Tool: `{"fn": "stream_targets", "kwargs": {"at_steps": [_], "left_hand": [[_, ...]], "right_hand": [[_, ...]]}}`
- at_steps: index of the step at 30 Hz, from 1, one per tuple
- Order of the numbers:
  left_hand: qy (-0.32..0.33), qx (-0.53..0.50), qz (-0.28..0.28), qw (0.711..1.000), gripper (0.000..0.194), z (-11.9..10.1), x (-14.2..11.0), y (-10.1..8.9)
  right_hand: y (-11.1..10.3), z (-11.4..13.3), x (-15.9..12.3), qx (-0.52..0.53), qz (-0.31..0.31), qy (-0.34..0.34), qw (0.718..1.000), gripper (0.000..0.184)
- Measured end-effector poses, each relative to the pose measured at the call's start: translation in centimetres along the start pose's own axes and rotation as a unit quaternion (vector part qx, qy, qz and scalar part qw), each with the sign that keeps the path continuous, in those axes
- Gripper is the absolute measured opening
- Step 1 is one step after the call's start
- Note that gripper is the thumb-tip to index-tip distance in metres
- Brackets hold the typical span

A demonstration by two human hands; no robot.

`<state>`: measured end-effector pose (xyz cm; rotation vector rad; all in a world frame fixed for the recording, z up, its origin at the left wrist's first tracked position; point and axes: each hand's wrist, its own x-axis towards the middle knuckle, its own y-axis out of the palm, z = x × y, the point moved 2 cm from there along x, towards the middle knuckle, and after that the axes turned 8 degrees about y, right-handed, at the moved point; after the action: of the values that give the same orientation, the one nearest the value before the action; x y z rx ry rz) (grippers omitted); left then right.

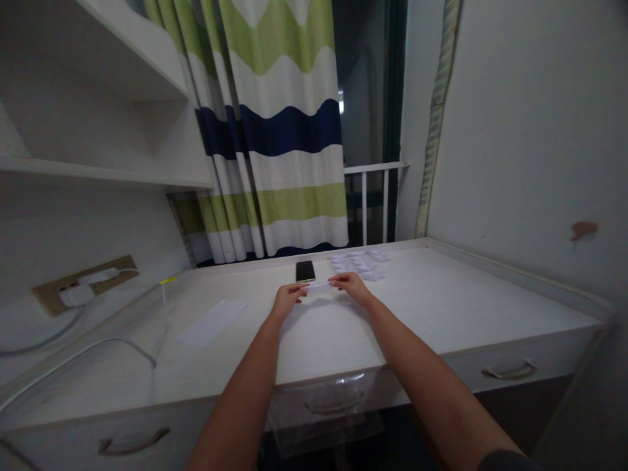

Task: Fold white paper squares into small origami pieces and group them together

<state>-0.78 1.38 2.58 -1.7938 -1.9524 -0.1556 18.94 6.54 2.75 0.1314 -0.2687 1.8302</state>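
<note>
Between my two hands a narrow strip of folded white paper (318,286) is stretched sideways above the white desk. My left hand (289,297) pinches its left end, with the fingertips closed. At the other end, the thumb and fingers of my right hand (349,286) are closed on it too. Just beyond the strip lies a dark phone (305,271). Several folded white paper pieces (358,263) are gathered behind my right hand. A flat sheet of white paper (210,323) rests to the left of my left hand.
The white desk (471,297) meets a wall on the right and a curtain (299,176) at the back. Chargers sit in a wall socket (81,288) at left, with a white cable (112,340) on the desk. Shelves (98,173) overhang the left side.
</note>
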Motion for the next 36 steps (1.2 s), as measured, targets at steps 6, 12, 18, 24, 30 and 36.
{"fn": "stream_targets", "kwargs": {"at_steps": [6,12,18,24,30,36], "left_hand": [[0.029,0.040,-0.023,0.998,0.028,-0.3,-0.1,-0.1],[0.036,0.030,0.016,0.999,0.028,-0.6,-0.2,0.1],[0.042,0.016,0.028,0.999,0.031,-0.5,-0.1,0.1],[0.031,0.031,0.041,0.998,0.034,0.0,-0.1,0.7],[0.072,0.103,0.059,0.990,0.030,-1.0,-0.8,1.4],[0.049,0.107,0.081,0.990,0.036,-0.8,-0.8,1.3]], "right_hand": [[-0.1,0.2,0.0,-0.041,-0.016,-0.028,0.999,0.018],[-0.3,-0.3,0.2,-0.021,0.001,0.007,1.000,0.023],[-0.3,-0.5,0.2,-0.001,0.019,0.015,1.000,0.021],[0.4,-0.6,0.2,-0.003,0.047,-0.015,0.999,0.016],[2.0,-0.2,-0.2,-0.019,0.084,-0.039,0.996,0.014],[2.1,0.0,-0.6,-0.018,0.085,-0.030,0.996,0.015]]}}
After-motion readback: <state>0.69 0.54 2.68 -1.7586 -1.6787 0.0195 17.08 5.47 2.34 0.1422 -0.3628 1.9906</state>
